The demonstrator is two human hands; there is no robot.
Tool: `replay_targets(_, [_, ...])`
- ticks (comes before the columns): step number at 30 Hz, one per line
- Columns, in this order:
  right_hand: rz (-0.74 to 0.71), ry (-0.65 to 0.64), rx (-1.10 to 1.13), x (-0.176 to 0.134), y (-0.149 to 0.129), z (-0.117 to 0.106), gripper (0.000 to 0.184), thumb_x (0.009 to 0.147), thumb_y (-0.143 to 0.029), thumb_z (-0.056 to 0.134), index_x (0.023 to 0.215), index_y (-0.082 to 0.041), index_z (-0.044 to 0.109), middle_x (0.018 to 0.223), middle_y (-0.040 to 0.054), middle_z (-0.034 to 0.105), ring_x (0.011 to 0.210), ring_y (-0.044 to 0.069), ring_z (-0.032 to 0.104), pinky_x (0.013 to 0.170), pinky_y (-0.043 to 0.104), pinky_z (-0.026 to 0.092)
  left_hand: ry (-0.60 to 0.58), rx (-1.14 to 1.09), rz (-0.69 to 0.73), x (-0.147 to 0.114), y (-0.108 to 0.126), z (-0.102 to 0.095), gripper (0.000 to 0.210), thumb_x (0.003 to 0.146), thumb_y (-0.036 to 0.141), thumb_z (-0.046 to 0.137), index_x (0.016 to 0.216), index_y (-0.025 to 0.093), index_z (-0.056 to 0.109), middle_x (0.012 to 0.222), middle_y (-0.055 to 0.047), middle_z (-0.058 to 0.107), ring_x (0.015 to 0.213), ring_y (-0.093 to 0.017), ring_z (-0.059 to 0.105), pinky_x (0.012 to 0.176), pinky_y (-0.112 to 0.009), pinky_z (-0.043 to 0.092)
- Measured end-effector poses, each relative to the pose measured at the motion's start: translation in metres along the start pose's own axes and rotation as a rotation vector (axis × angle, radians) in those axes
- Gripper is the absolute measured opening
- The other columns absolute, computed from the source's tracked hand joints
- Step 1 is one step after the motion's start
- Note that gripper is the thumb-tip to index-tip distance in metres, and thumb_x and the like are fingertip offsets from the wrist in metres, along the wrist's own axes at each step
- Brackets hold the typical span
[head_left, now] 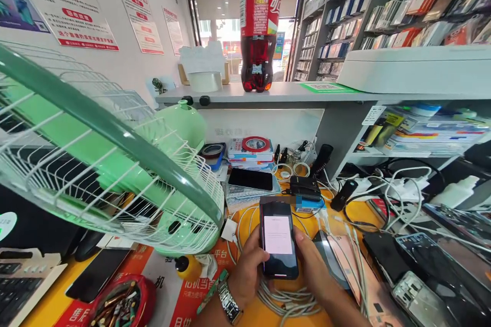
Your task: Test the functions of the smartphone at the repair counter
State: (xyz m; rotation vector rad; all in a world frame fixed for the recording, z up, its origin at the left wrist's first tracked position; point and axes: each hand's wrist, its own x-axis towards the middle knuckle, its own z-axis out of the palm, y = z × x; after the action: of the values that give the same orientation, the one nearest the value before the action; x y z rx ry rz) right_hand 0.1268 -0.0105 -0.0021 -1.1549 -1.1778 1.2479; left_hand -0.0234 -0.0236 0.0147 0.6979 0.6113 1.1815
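Note:
A smartphone (pixel 279 240) with a lit screen is held upright between my two hands above the cluttered desk. Its display shows a white page with small text I cannot read, on a dark surround. My left hand (pixel 247 265) grips the phone's left edge, the thumb lying over the lower left of the screen. Along the right edge, my right hand (pixel 311 260) wraps the phone, its fingers mostly hidden behind. A metal watch (pixel 229 300) circles my left wrist. Coiled white cables (pixel 287 299) lie under the hands.
A green desk fan (pixel 153 153) looms at left above a red bowl (pixel 130 301). Behind the phone lie another dark phone (pixel 250 179) and a red tape roll (pixel 255 144). A cola bottle (pixel 261 30) stands on the shelf (pixel 226 95). Phone parts (pixel 418 296) and cables crowd the right.

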Motion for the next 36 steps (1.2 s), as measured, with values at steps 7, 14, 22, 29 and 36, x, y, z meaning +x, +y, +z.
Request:
replay_targets(7, [-0.102,-0.013,-0.079,-0.002,-0.008,0.002,0.047,0.086,-0.053,0.046,0.115,-0.021,0.065,0.109,0.0096,0.068,0.107,0.028,0.059,0.091,0.043,0.048,0.084,0.203,-0.039,0.002,-0.006,-0.003,0.056,0.077,0.03,0.062,0.131,0.022,0.048,0.111,-0.01,0.061,0.084,-0.024,0.06,0.043,-0.021,0.043])
replay_targets(14, [-0.153,-0.155,0.024,-0.007,-0.017,0.002,0.04,0.091,-0.041,0.041,0.117,-0.02,0.062,0.112,0.0062,0.067,0.099,0.023,0.061,0.088,0.036,0.048,0.062,0.229,-0.042,-0.002,-0.007,-0.006,0.053,0.08,0.027,0.054,0.131,0.021,0.041,0.082,-0.003,0.061,0.047,-0.012,0.052,0.027,-0.018,0.038])
replay_targets(22, [-0.203,-0.102,-0.039,-0.004,-0.011,-0.003,0.036,0.087,-0.033,0.043,0.111,-0.019,0.065,0.108,0.0056,0.069,0.102,0.023,0.06,0.089,0.035,0.046,-0.077,0.162,-0.006,-0.006,-0.006,-0.005,0.064,0.071,0.015,0.048,0.134,0.023,0.041,0.097,-0.006,0.063,0.051,-0.013,0.057,0.029,-0.017,0.04])
replay_targets(29, [-0.178,-0.039,0.001,-0.005,-0.008,-0.003,0.036,0.084,-0.033,0.047,0.113,-0.021,0.065,0.112,0.0056,0.068,0.103,0.024,0.061,0.09,0.037,0.046,-0.152,0.114,0.003,-0.005,0.0,-0.003,0.081,0.061,0.007,0.051,0.138,0.029,0.037,0.099,-0.005,0.063,0.052,-0.011,0.055,0.032,-0.015,0.041])
replay_targets(36, [-0.197,-0.04,0.041,-0.006,-0.015,0.001,0.038,0.082,-0.031,0.048,0.114,-0.021,0.065,0.113,0.0052,0.068,0.105,0.025,0.06,0.089,0.037,0.047,-0.136,0.142,-0.083,-0.007,0.004,0.001,0.103,0.051,-0.001,0.052,0.145,0.029,0.022,0.097,-0.004,0.063,0.061,-0.014,0.056,0.034,-0.014,0.041])
